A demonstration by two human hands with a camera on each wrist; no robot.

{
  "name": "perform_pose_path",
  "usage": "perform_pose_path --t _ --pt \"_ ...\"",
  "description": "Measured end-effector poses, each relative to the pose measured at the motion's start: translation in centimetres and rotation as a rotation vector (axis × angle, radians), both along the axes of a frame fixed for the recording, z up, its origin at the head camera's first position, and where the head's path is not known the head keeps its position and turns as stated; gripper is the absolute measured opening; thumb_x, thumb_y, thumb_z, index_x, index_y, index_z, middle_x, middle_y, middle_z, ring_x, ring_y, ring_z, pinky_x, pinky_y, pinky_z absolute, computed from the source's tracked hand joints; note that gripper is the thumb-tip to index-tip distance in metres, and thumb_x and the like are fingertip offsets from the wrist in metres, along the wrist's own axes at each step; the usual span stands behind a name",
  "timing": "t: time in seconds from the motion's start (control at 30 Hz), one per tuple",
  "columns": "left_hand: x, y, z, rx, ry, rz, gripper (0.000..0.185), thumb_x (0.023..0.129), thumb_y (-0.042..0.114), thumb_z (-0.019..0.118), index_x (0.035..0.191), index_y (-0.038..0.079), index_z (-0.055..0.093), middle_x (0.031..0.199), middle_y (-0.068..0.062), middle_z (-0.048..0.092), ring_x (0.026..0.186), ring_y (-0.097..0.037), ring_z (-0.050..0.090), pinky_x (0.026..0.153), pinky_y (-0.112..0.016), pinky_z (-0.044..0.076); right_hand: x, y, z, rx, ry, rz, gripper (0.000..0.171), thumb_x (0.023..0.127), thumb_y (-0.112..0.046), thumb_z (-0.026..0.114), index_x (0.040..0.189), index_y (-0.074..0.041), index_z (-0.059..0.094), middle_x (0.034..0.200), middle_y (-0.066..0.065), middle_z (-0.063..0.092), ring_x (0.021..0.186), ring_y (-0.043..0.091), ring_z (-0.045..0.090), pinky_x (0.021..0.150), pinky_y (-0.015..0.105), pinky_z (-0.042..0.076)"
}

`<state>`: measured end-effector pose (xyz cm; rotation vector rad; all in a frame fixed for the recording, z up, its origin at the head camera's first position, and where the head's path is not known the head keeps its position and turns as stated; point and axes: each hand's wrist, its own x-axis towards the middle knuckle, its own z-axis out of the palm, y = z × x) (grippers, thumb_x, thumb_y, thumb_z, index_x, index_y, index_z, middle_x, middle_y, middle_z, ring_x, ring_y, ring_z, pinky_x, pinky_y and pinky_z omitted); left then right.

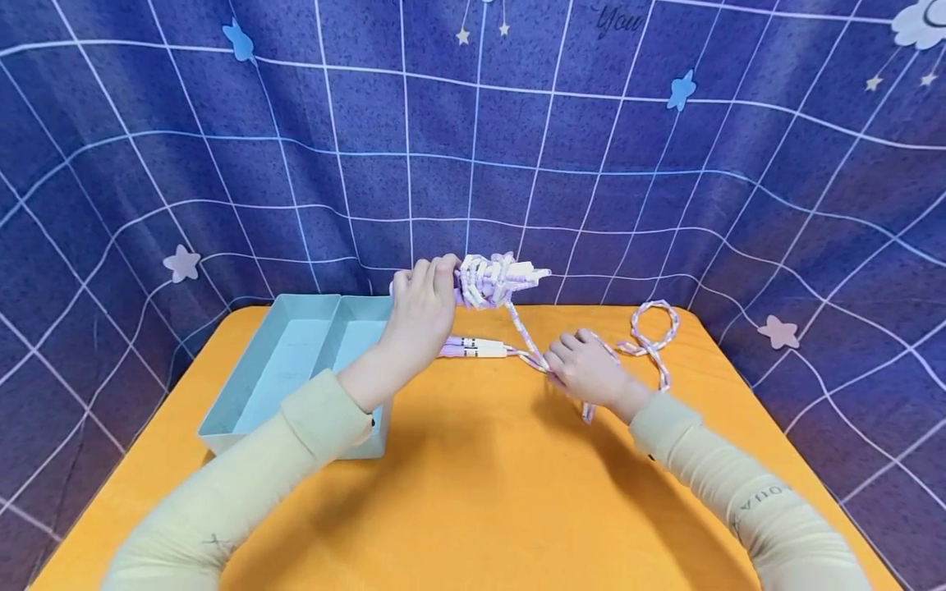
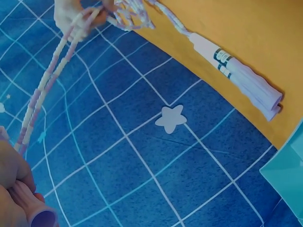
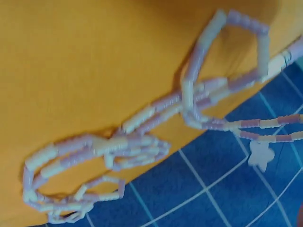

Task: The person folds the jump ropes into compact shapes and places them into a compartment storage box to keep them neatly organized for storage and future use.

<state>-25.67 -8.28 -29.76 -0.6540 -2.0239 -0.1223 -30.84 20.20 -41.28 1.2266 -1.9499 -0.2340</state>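
My left hand [image 1: 421, 308] grips the handles of a purple-and-white beaded jump rope [image 1: 488, 283], raised above the table's far edge. Part of the rope is wound in loops around the handles. In the left wrist view, the hollow end of a handle [image 2: 40, 213] pokes out of the left hand [image 2: 12, 184]. A doubled strand [image 2: 45, 87] stretches from this bundle to my right hand [image 1: 587, 365], whose curled fingers hold it. Another pair of jump rope handles [image 1: 473, 348] lies on the table between the hands. The right wrist view shows beaded loops [image 3: 189, 94] but almost none of the hand.
An orange cloth [image 1: 458, 492] covers the table. At the left stands a light blue divided tray [image 1: 210, 431], partly behind my left forearm. A beaded rope loop [image 1: 656, 324] lies at the far right. Behind the table hangs a dark blue curtain [image 1: 443, 189].
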Motion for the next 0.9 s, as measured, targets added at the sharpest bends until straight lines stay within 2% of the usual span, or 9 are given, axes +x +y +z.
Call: perform_pose_path --t 0.13,0.3,0.43,0.53,0.7,0.8,0.9 --pt "-0.4 -0.2 -0.2 -0.016 -0.022 0.036 0.023 0.095 -0.001 0.03 0.116 -0.004 0.037 0.09 -0.015 0.051 0.08 -0.03 0.045 0.066 -0.041 0.032 1.1 -0.9 -0.3 0.059 -0.015 0.016 0.024 0.074 -0.029 0.064 0.084 -0.008 0.058 0.08 0.003 0.056 0.073 0.025 0.049 0.065 0.04 0.036" --pt "-1.1 -0.5 -0.6 -0.027 -0.062 0.101 0.025 0.095 0.001 0.029 0.118 -0.003 0.037 0.091 -0.015 0.051 0.081 -0.03 0.045 0.066 -0.041 0.032 2.5 -1.8 -0.4 0.111 -0.012 0.057 0.03 0.072 -0.033 0.062 0.088 -0.008 0.056 0.089 0.005 0.057 0.076 0.025 0.049 0.066 0.039 0.035" --pt "-1.8 -0.9 -0.9 -0.05 -0.07 0.172 0.027 0.096 0.003 0.027 0.12 -0.003 0.037 0.093 -0.016 0.051 0.084 -0.031 0.045 0.066 -0.042 0.033 3.5 -2.4 0.1 0.135 0.004 0.073 0.027 0.075 -0.034 0.054 0.082 -0.008 0.05 0.083 0.005 0.054 0.075 0.025 0.048 0.067 0.039 0.035" --pt "-2.2 -1.2 -1.3 -0.074 -0.046 0.206 0.029 0.096 0.005 0.026 0.121 -0.004 0.039 0.093 -0.016 0.051 0.084 -0.032 0.046 0.066 -0.044 0.034 4.1 -2.7 0.7 0.148 0.027 0.087 0.026 0.077 -0.034 0.052 0.081 -0.009 0.049 0.077 0.004 0.051 0.073 0.024 0.048 0.067 0.038 0.035" --pt "-2.8 -1.5 -1.9 -0.107 -0.013 0.246 0.029 0.096 0.007 0.026 0.12 -0.003 0.041 0.091 -0.015 0.05 0.083 -0.032 0.046 0.065 -0.044 0.035 5.0 -3.0 2.0 0.195 0.072 0.099 0.024 0.078 -0.033 0.054 0.083 -0.009 0.051 0.078 0.004 0.053 0.076 0.023 0.051 0.068 0.037 0.036" --pt "-3.1 -1.6 -2.2 -0.115 -0.009 0.27 0.03 0.096 0.008 0.028 0.12 -0.004 0.042 0.091 -0.016 0.051 0.082 -0.032 0.047 0.064 -0.044 0.036 5.6 -3.1 3.3 0.226 0.087 0.113 0.023 0.08 -0.032 0.052 0.083 -0.01 0.051 0.079 0.005 0.053 0.078 0.024 0.051 0.069 0.038 0.036" --pt "-3.3 -1.8 -2.5 -0.122 -0.014 0.298 0.032 0.097 0.009 0.026 0.12 -0.004 0.043 0.092 -0.016 0.052 0.083 -0.032 0.047 0.065 -0.045 0.036 6.1 -3.4 4.8 0.219 0.097 0.164 0.021 0.085 -0.029 0.049 0.084 -0.009 0.051 0.079 0.006 0.051 0.076 0.024 0.049 0.067 0.038 0.036"
